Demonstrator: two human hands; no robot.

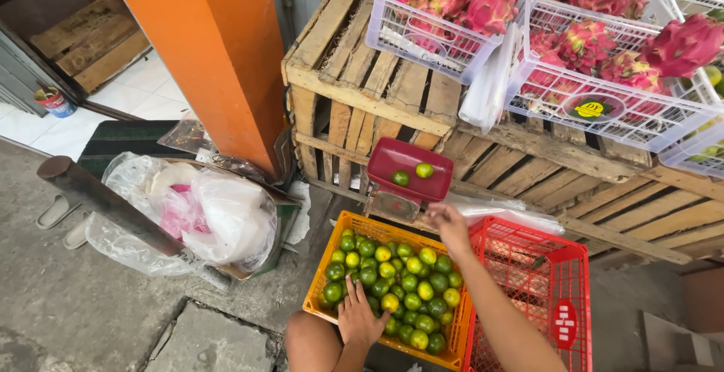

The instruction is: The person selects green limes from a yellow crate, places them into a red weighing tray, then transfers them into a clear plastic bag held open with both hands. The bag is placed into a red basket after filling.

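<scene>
Your left hand (359, 318) lies flat, fingers spread and holding nothing, on the small green and yellow limes (396, 285) that fill the orange plastic crate (317, 296) on the ground. Your right hand (449, 221) reaches, loosely curled and empty, to the red plastic scale tray (411, 168), where two limes sit. Just beside the orange crate stands an empty red plastic crate (539, 281), and above them white baskets with pink dragon fruits (581, 40) rest on a wooden pallet crate (362, 85).

Two limes (412, 174) on one red scale tray (392, 162), two floor crates (orange (317, 296), red (573, 266)), three white baskets (422, 44).

Orange pillar (215, 47), wooden pallets (362, 100), perhaps concrete floor (68, 304), daylight
</scene>
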